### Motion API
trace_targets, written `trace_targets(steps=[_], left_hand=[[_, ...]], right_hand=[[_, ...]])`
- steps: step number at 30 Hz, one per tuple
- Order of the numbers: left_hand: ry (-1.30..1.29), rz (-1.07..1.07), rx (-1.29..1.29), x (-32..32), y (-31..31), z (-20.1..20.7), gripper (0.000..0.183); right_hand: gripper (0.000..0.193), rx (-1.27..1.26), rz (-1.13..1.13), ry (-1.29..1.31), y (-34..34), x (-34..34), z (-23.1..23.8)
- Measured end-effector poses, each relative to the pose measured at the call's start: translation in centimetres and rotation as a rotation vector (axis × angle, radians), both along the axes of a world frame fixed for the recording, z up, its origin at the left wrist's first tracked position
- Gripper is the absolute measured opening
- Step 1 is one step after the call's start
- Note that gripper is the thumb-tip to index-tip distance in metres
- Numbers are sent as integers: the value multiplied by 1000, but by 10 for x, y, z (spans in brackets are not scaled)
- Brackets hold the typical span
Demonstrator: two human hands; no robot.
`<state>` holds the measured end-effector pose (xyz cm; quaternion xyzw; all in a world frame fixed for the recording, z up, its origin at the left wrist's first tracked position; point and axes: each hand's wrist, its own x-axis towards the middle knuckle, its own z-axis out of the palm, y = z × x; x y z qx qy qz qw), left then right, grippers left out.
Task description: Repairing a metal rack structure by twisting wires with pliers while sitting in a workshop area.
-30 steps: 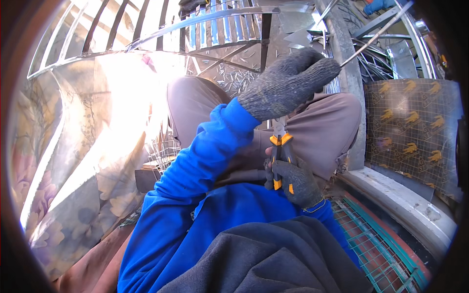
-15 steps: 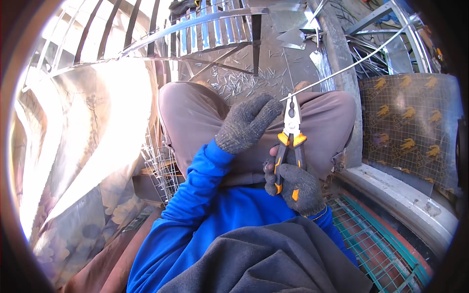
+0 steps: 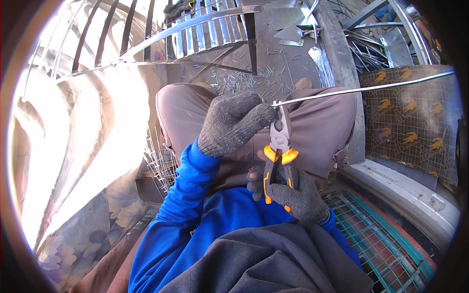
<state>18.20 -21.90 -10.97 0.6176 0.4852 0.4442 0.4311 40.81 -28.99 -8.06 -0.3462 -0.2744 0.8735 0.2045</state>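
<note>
My right hand, in a dark grey knit glove, is wrapped round the pliers, which have black and orange handles. The pliers point away from me, their jaws at the near end of a long thin metal rod. From there the rod runs off to the right. My left hand, gloved alike, is closed beside the jaws, thumb and fingertips against them and the rod's end. Whatever its fingers may hold is hidden. Both hands are above my lap, between my knees.
Many short cut metal pieces litter the floor beyond my knees. A slatted metal frame stands past them. Metal strips and scraps lie at the far right, above a dark patterned panel. Green wire mesh is at lower right.
The rod has swung from slanting up and away to lying flatter toward the right. The pliers have shifted a little left and nearer me. My left hand has turned and closed by the jaws.
</note>
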Motion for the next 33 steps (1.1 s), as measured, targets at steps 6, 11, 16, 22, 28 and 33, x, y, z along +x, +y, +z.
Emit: trace_targets(steps=[6, 11, 16, 22, 28, 33], left_hand=[[52, -10, 29, -5, -3, 0, 14], [61, -25, 38, -3, -3, 3, 14], [78, -25, 113, -4, -6, -2, 18], [11, -11, 68, -3, -9, -7, 19], [-23, 8, 71, -3, -11, -9, 19], [-33, -6, 82, -4, -13, -12, 19]], right_hand=[[62, 10, -2, 6, -1, 0, 0], [61, 20, -3, 17, 0, 5, -3], [62, -12, -22, 40, -2, 7, -8], [65, 73, 104, -39, 7, 9, 6], [64, 39, 181, -67, 11, 11, 7], [60, 99, 179, -155, 10, 15, 3]])
